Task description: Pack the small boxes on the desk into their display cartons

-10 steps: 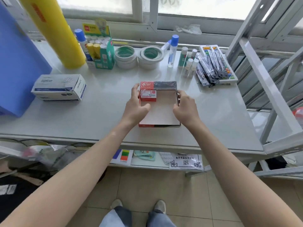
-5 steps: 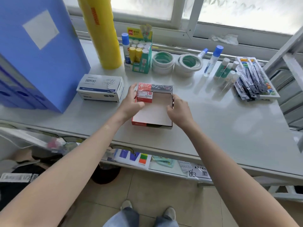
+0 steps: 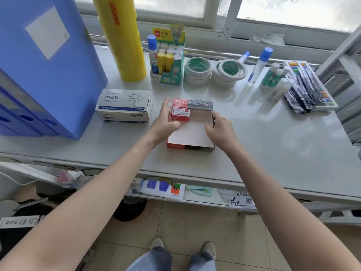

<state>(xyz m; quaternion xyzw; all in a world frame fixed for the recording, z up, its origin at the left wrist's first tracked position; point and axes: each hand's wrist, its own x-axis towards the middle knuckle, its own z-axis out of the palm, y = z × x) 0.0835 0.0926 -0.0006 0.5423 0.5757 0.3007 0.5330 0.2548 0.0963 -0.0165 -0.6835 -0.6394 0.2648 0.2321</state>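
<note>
A red and black display carton (image 3: 192, 146) lies open on the grey desk (image 3: 273, 145), its white floor mostly bare. One small red-and-white box (image 3: 180, 114) sits in its far left corner. My left hand (image 3: 163, 124) rests against the carton's left wall, fingers along the outside and thumb over the rim beside the small box. My right hand (image 3: 219, 130) presses the carton's right wall, fingers curled on the rim. A white and blue paper-clip carton (image 3: 124, 106) stands to the left, its top flaps closed.
Blue file boxes (image 3: 45, 71) and a yellow roll (image 3: 122, 38) stand at the back left. A glue-stick display (image 3: 169, 59), tape rolls (image 3: 214, 72), glue bottles (image 3: 273, 77) and a tray of pin packets (image 3: 310, 89) line the back. A lower shelf holds papers.
The view has swung left, bringing the blue file boxes into sight. Both hands stay on the carton's sides, and the small box stays in its corner.
</note>
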